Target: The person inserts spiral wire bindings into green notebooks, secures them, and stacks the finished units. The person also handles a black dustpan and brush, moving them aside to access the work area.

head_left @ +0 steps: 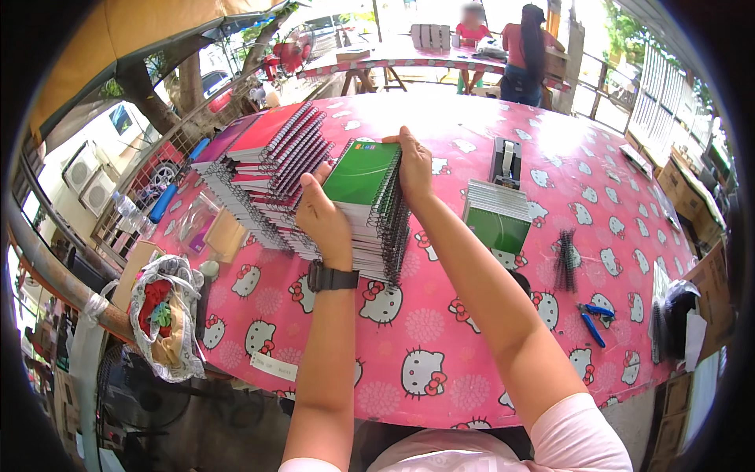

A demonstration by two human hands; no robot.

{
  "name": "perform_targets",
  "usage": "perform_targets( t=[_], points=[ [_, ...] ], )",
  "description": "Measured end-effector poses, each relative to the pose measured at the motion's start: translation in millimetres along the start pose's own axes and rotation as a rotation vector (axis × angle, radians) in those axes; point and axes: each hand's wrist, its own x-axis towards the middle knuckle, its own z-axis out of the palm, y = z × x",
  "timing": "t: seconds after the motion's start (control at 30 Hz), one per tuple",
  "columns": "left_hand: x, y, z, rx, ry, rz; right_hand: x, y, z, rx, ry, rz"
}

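A tall stack of green-covered spiral notebooks stands on the table in front of me, black wire coils along its right side. My left hand, with a dark watch on the wrist, lies against the stack's left side, thumb up and most fingers hidden. At the far right corner, my right hand curls over the top notebook's edge. Between them the hands hold the stack. Close on the left rise stacks of red and purple spiral notebooks. A smaller pile of green notebooks lies right of my right forearm.
A tape dispenser sits behind the small pile. Loose black wire coils and blue-handled pliers lie on the pink patterned tablecloth. A plastic bag hangs at the left edge. Two people are at a far table.
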Motion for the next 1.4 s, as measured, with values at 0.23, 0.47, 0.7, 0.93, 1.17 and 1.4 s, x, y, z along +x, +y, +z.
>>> perform_targets(
  t=[0.23,0.47,0.7,0.93,1.17,1.4],
  points=[
    [-37.3,-51.4,-32.2,0.021,-0.02,-0.352,-34.6,50.9,-42.5,-0.103,-0.017,0.18],
    [-46.4,-60.2,-16.7,-0.018,0.093,-0.382,-28.2,66.3,-33.1,-0.096,0.118,0.139],
    [-50.2,-64.0,-18.8,0.068,0.16,-0.305,-26.0,68.4,-28.9,-0.121,0.164,0.066],
    [-43.6,-69.2,-15.5,0.107,0.262,-0.224,-24.8,62.2,-28.6,-0.228,0.146,0.102],
    [-47.1,-47.2,-8.0,0.086,0.231,-0.178,-25.6,50.9,-15.5,-0.046,0.071,0.154],
    [-49.3,-52.5,-4.6,0.149,0.25,-0.237,-17.1,58.7,-23.1,0.055,0.056,0.166]
  ],
)
